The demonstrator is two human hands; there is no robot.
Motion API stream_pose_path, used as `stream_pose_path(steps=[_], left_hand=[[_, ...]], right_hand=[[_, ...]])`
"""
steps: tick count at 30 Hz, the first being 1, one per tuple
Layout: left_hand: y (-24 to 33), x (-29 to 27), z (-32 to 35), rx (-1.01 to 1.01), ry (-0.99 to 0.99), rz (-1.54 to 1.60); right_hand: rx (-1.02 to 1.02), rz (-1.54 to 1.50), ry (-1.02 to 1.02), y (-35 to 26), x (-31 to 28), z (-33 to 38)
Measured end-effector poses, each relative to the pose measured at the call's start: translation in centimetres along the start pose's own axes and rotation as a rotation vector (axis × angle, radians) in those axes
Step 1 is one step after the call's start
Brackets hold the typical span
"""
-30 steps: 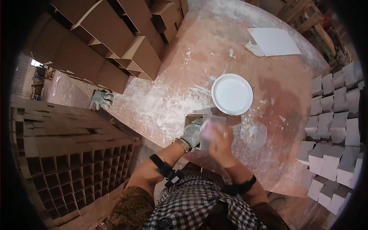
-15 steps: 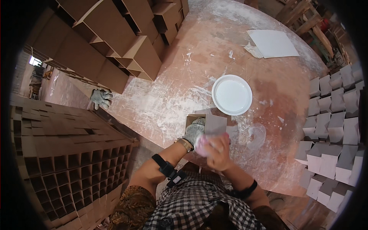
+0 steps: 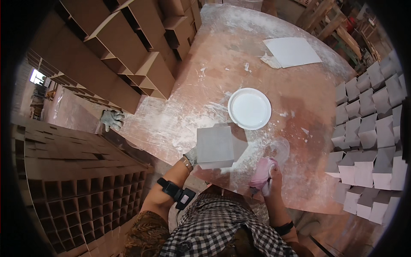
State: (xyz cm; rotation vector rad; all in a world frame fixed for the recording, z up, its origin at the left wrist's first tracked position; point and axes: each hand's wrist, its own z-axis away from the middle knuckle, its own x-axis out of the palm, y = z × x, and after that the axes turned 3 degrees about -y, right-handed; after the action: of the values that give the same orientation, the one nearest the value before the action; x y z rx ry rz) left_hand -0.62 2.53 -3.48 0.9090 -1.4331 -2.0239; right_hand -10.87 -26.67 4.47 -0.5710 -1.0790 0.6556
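Grey box and pink cloth, dusty table.
Left hand point(image 3: 191, 156) grips grey box point(image 3: 215, 146) at its edge; right hand point(image 3: 272, 176) closed round pink cloth point(image 3: 261, 172); white plate point(image 3: 249, 109) just beyond.

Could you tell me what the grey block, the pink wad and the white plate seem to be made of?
Grey block, held by the left hand: matte, flat-faced, looks like folded card or board. Pink wad in the right hand: soft, crumpled, probably cloth. White plate: smooth with a raised rim; plastic or foam, cannot tell which.
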Motion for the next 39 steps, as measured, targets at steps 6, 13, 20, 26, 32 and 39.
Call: stream_pose_path(steps=[6,13,20,26,32,39], left_hand=[[1.0,0.3,3.1,0.015,0.097,0.586],[0.8,1.6,5.0,0.074,0.176,0.737],[1.2,2.0,6.3,0.108,0.224,0.782],[2.0,2.7,5.9,0.094,0.201,0.720],[3.6,3.6,4.7,0.094,0.181,0.576],[4.2,1.7,3.9,0.014,0.151,0.109]], right_hand=[[0.283,-0.265,-0.034,1.1,-0.8,-1.0],[0.389,-0.297,-0.027,2.1,0.3,-1.9],[0.314,-0.232,-0.182,2.6,-1.3,-2.8],[-0.062,0.365,-0.275,-1.3,6.6,-4.0],[-0.401,0.807,-0.647,-1.1,11.5,-4.3],[-0.430,0.801,-0.835,-2.6,7.9,1.1]])
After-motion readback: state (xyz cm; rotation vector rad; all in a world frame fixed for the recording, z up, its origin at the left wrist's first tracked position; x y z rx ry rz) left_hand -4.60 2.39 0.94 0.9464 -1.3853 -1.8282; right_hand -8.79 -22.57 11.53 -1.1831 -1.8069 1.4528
